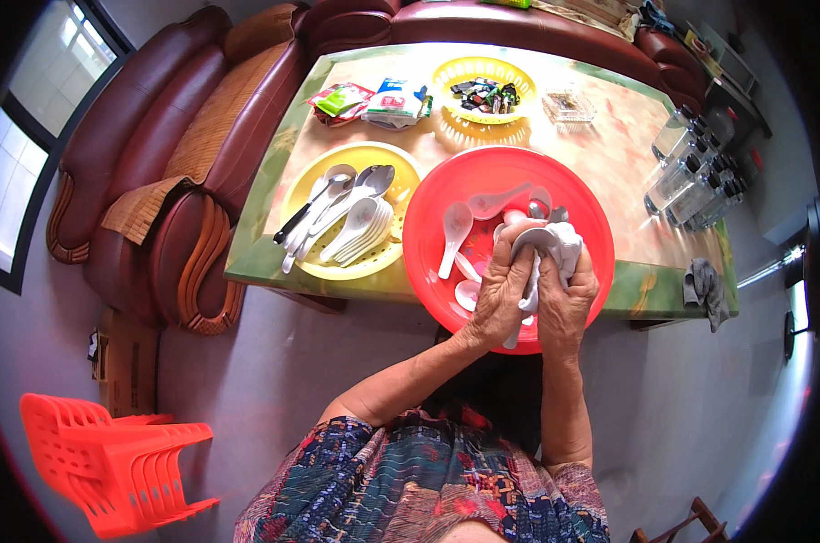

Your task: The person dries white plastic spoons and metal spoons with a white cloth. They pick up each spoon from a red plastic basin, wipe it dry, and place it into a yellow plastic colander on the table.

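Above the red basin [426, 249], my two hands are close together. My left hand [500, 297] is closed around a pale soup spoon [535, 239]; its handle seems to point down between my hands. A white cloth [568, 250] is bunched in my right hand [566, 303] and pressed against the spoon. Several white spoons [456, 228] and a metal spoon [538, 204] lie loose in the basin. To its left, a yellow perforated basket [374, 264] holds metal spoons [374, 179] and a nested stack of white spoons [363, 224]. My fingers partly hide the held spoon.
Packets [395, 102], a yellow basket [482, 67] of small wrapped items and a clear box [568, 107] stand at the table's far side. Capped glass bottles [695, 181] crowd the right. A grey cloth [705, 291] hangs off the edge. Red plastic chairs [120, 457] stand lower left.
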The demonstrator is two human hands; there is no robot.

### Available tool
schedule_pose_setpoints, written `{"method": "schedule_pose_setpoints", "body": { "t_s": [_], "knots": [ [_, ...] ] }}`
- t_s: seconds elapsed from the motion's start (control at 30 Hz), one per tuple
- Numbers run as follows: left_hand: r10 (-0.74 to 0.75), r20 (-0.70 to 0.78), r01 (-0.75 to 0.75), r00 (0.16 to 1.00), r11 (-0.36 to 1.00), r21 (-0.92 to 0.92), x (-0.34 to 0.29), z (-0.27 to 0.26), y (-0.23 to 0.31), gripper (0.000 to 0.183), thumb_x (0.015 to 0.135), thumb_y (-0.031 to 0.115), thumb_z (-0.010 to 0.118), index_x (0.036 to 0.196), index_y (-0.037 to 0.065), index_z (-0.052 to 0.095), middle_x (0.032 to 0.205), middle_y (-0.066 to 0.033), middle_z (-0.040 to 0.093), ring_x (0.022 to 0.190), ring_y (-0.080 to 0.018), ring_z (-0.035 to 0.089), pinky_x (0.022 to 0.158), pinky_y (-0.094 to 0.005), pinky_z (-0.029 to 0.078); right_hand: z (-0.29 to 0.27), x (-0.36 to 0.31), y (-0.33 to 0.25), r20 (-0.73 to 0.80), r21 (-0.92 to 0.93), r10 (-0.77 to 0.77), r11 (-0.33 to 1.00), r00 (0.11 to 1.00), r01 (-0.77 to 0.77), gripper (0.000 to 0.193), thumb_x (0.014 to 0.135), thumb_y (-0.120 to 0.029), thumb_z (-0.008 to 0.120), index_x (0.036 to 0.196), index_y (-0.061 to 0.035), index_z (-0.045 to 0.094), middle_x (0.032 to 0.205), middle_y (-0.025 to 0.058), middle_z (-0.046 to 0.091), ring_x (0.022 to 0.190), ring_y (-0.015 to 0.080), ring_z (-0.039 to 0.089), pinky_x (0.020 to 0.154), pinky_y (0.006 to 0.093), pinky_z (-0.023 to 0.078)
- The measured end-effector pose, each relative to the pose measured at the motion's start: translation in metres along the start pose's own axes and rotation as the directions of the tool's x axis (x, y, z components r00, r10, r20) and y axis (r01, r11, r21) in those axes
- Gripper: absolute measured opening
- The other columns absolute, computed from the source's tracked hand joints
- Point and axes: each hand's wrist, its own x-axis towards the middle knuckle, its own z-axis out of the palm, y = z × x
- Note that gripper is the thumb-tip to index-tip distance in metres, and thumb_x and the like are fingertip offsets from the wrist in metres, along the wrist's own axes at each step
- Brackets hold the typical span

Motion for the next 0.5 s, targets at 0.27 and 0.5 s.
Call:
{"method": "schedule_pose_setpoints", "body": {
  "t_s": [0.27,0.5],
  "knots": [
    [0.026,-0.164,-0.03,0.986,0.999,-0.024,0.009,0.004,0.017,0.024,0.1,0.017,0.038,0.122,0.011,0.047,0.111,-0.0022,0.053,0.1,-0.0099,0.049,0.089,-0.0261,0.042,0.005,-0.025,-0.003,0.194,0.08,0.295,0.946,0.936,-0.315,0.031,0.087,-0.003,0.057,0.117,0.0041,0.052,0.103,0.0085,0.062,0.091,0.0124,0.06,0.078,0.0265,0.049],
    [0.194,-0.233,-0.144,0.953,0.966,0.216,0.018,-0.034,0.04,0.024,0.098,0.017,0.044,0.119,0.006,0.051,0.101,-0.0028,0.051,0.095,-0.0102,0.05,0.084,-0.0258,0.043,-0.01,-0.04,-0.026,0.529,-0.128,0.308,0.95,0.791,-0.284,0.023,0.085,-0.005,0.059,0.107,0.0008,0.057,0.089,0.0044,0.063,0.078,0.0085,0.059,0.067,0.0238,0.049]
  ]
}}
